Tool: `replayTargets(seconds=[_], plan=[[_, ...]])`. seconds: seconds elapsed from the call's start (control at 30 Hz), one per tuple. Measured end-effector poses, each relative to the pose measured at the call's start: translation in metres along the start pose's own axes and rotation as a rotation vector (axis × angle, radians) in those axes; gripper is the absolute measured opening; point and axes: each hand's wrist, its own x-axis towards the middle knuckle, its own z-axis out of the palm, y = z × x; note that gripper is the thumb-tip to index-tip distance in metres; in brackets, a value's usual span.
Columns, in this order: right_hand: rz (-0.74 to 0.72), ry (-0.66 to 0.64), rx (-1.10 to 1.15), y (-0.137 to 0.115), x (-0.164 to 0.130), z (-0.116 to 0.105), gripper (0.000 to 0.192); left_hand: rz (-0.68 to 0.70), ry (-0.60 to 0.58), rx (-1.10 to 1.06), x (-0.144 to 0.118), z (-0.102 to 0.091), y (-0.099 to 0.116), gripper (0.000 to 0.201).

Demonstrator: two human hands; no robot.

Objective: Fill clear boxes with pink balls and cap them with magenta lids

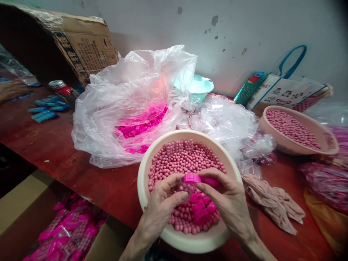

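Observation:
My left hand point(163, 204) is closed on a small clear plastic container point(186, 187) with pink beads inside. My right hand point(231, 197) pinches a magenta plastic cap point(192, 178), which meets the container's end; whether it is fastened I cannot tell. Both hands are over a cream basin point(144, 159) of round pink beads point(187, 163). Loose magenta caps point(200, 214) lie on the beads below my fingers. Toward the basin's far side, clear containers filled with beads point(179, 146) rest on the heap.
A clear plastic bag point(108, 90) holds magenta parts point(141, 127). Right of it lie clear containers point(225, 119), a second bead basin point(328, 141) and a crumpled cloth point(272, 203). A carton of filled magenta pieces point(70, 228) stands lower left. Another person's hand point(12, 90) shows at far left.

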Motion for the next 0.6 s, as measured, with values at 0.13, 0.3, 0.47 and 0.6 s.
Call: replayTargets(seconds=[0.13,0.3,0.47,0.6], plan=[[-0.54,-0.041,-0.338,0.001,-0.006,-0.003,0.035,-0.02,0.009,-0.034,0.0,-0.001,-0.002,0.023],[-0.607,-0.122,-0.368,-0.005,-0.004,-0.008,0.036,-0.041,-0.003,-0.026,-0.001,-0.001,0.002,0.018],[-0.561,-0.092,-0.286,-0.009,0.003,-0.008,0.027,-0.073,-0.103,-0.057,-0.002,-0.002,0.005,0.021],[-0.571,-0.201,-0.247,-0.007,0.006,-0.014,0.026,-0.105,-0.079,-0.117,-0.003,-0.003,0.002,0.04]])
